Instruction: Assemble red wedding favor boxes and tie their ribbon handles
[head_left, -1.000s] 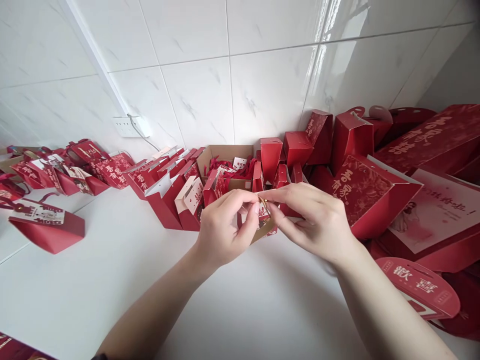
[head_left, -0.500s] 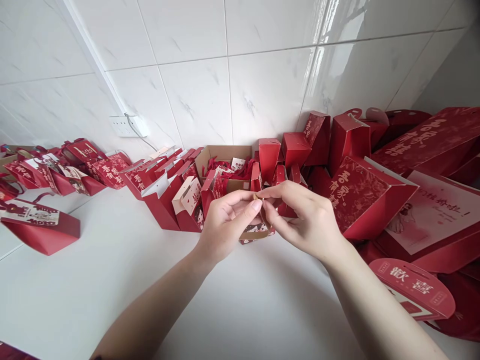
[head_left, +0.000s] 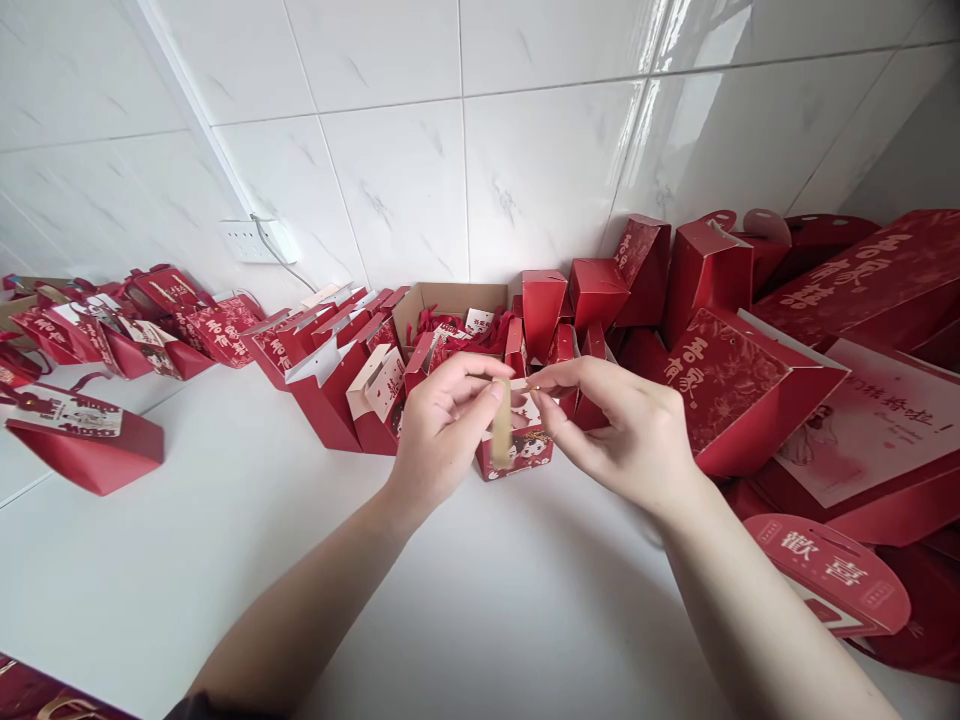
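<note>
My left hand (head_left: 442, 425) and my right hand (head_left: 622, 425) meet above a small red gift box (head_left: 525, 450) with a cartoon picture on its front, standing on the white table (head_left: 315, 560). My left fingers pinch a small tan tag (head_left: 501, 425) that hangs down, blurred. My right thumb and forefinger are pinched close to it on a thin string too small to make out. Both hands hover just above the little box.
Several red gift boxes and bags line the tiled wall, left (head_left: 82, 450) to right (head_left: 742, 390). An open cardboard carton (head_left: 450, 305) holds red ribbons and tags. Flat red card pieces (head_left: 825, 570) lie at the right. A wall socket (head_left: 259, 240) with a cable sits at the left.
The hands have risen slightly and the tan tag now hangs down from my left fingers. The small picture box below them has come into fuller view.
</note>
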